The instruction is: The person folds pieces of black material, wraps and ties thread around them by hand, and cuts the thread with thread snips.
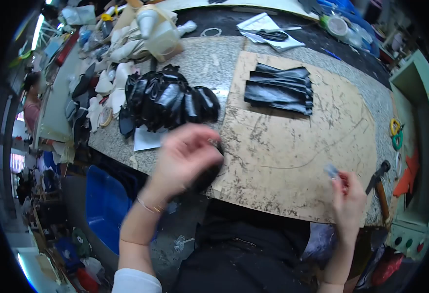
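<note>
Thumb and fingers of the left hand point(182, 158) close over the upper end of a black piece point(208, 177), and from where I stand that grip looks pressed together, pinching it, though blur and the hand itself hide much of the contact. The black piece sits at the near edge of the counter point(226, 51), by the left side of a tan board point(302, 185), its lower part hanging dark below the palm. Across the board the right hand point(347, 198) is raised near its right side, the grip there drawn together around a small greyish object point(330, 170), too blurred for me to name. Between the two hands a thin dark line point(292, 167) curves over the scuffed surface. Beyond it, toward the far side of the board, lies a stack of glossy black strips point(279, 93), fanned unevenly. To the left, on the speckled stone, a heap of shiny black pieces point(168, 100) is bunched together, just beside a white sheet point(147, 138) poking out beneath. Past the right hand I notice a wooden handle point(382, 201) on the counter, with yellow and green loops point(396, 134) farther back. Below the counter's left side stands a blue bin point(106, 202), and well off to the left another person point(32, 107) is at a separate surface.
</note>
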The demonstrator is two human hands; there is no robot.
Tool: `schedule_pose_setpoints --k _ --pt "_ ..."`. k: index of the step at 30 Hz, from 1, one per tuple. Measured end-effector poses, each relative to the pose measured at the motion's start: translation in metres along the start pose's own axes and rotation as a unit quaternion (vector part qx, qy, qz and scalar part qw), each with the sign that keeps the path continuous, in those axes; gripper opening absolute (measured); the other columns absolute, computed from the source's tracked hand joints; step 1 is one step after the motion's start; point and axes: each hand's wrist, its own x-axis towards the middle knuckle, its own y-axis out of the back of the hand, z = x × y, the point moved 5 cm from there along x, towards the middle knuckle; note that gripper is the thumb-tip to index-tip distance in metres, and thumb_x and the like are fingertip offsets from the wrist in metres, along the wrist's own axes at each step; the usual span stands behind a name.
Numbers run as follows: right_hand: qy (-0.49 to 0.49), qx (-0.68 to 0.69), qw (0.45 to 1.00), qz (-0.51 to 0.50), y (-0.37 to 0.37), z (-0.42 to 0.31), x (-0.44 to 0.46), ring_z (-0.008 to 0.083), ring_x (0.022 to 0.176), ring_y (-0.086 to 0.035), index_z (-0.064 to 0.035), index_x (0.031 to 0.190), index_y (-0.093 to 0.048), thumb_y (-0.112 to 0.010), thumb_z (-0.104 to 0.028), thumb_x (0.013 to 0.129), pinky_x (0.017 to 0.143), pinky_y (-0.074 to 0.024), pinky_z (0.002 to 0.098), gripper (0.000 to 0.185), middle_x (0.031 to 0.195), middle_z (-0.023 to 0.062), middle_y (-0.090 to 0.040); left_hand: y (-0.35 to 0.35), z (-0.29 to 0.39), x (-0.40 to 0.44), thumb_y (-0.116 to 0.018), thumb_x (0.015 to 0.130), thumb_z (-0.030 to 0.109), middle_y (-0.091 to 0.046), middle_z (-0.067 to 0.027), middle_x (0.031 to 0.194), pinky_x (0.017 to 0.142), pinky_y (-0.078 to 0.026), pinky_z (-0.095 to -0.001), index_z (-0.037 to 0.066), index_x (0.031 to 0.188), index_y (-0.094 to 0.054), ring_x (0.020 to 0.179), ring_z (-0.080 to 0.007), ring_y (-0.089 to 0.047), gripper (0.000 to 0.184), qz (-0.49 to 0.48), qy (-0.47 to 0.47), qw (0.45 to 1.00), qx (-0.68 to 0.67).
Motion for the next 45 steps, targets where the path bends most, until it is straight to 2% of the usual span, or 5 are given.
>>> schedule_pose_setpoints --k 5,8,15,23,45 --pt "-0.047 -0.16 0.986 0.012 0.016 0.075 0.001 0.0328 0.1 -0.057 -0.0001 0.108 -0.062 -0.064 -0.015 0.093 0.087 -0.0438 0.0409 0.021 0.104 0.0168 -0.059 0.167 0.0 0.099 -0.067 0.094 0.016 -0.07 -0.0034 0.09 0.072 -0.05 -0.0254 0.002 0.106 -0.071 0.077 -0.0114 -0.062 0.02 0.194 -0.131 0.954 0.186" --pt "-0.004 -0.232 0.971 0.059 0.005 0.092 -0.001 0.0343 0.111 -0.051 -0.0012 0.119 -0.06 -0.064 -0.012 0.091 0.097 -0.0375 0.0446 0.03 0.12 0.0157 -0.053 0.215 -0.064 0.137 -0.066 0.092 0.024 -0.067 -0.0159 0.1 0.085 -0.049 -0.0436 0.006 0.097 -0.073 0.091 -0.0361 -0.063 0.02 0.284 -0.21 0.752 0.556" --pt "0.113 -0.075 0.991 0.013 -0.018 0.038 0.045 0.0357 0.11 -0.056 -0.0023 0.118 -0.059 -0.066 -0.003 0.085 0.096 -0.0435 0.0427 0.034 0.116 0.016 -0.058 0.152 0.009 0.124 -0.062 0.094 0.031 -0.064 -0.009 0.104 0.082 -0.044 -0.0474 0.009 0.102 -0.068 0.098 -0.0291 -0.061 0.024 0.385 -0.239 0.616 0.644" --pt "0.294 -0.047 0.952 -0.072 -0.1 -0.023 0.143 0.0301 0.1 -0.062 -0.0046 0.101 -0.067 -0.071 -0.006 0.082 0.088 -0.0499 0.0403 0.02 0.1 0.0098 -0.063 -0.077 -0.01 0.113 -0.076 0.079 0.012 -0.065 -0.0129 0.109 0.095 -0.047 -0.0398 0.004 0.103 -0.066 0.107 -0.0309 -0.061 0.027 -0.053 -0.32 0.882 0.342" --pt "0.312 0.131 0.932 -0.131 -0.118 -0.053 0.029 0.0243 0.081 -0.064 -0.0044 0.103 -0.063 -0.069 0.004 0.075 0.072 -0.0521 0.035 0.03 0.083 0.006 -0.066 -0.069 -0.046 0.014 -0.069 0.073 -0.006 -0.063 -0.009 0.09 0.074 -0.051 -0.0355 0.006 0.097 -0.072 0.082 -0.0271 -0.063 0.027 -0.105 -0.311 0.9 0.287"
